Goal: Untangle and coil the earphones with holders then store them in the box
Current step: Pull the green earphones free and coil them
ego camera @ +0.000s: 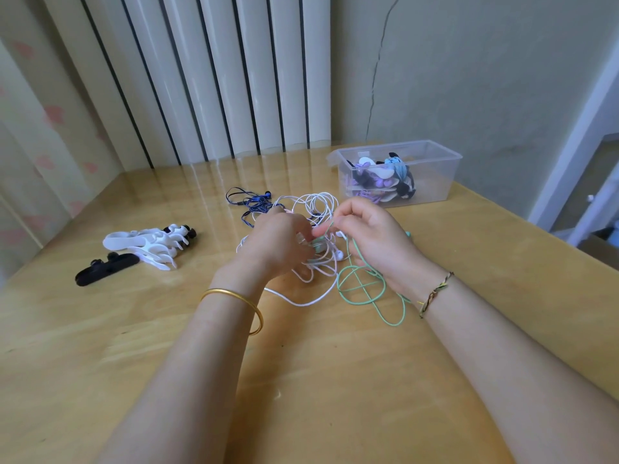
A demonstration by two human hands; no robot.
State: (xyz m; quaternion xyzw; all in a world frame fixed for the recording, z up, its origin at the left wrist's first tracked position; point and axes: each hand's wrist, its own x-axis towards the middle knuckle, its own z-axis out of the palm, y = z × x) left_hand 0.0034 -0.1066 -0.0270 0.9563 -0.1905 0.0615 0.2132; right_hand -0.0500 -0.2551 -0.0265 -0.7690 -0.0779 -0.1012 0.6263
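A tangle of earphones lies mid-table. White earphones (316, 202) loop at the back of the tangle, and a mint green earphone cable (360, 286) trails toward me. Dark blue earphones (251, 202) lie just behind on the left. My left hand (274, 242) is curled over the tangle and pinches cable near a mint piece. My right hand (371, 236) pinches the green cable, which runs down under its palm. White holders (144, 244) and a black holder (107, 267) lie at the left. A clear plastic box (432, 169) at the back right holds several coiled earphones.
The wooden table (301, 380) is glossy, with its right edge slanting down past the box. Vertical white slats (207, 72) and a wall stand behind it. A curtain hangs at the left.
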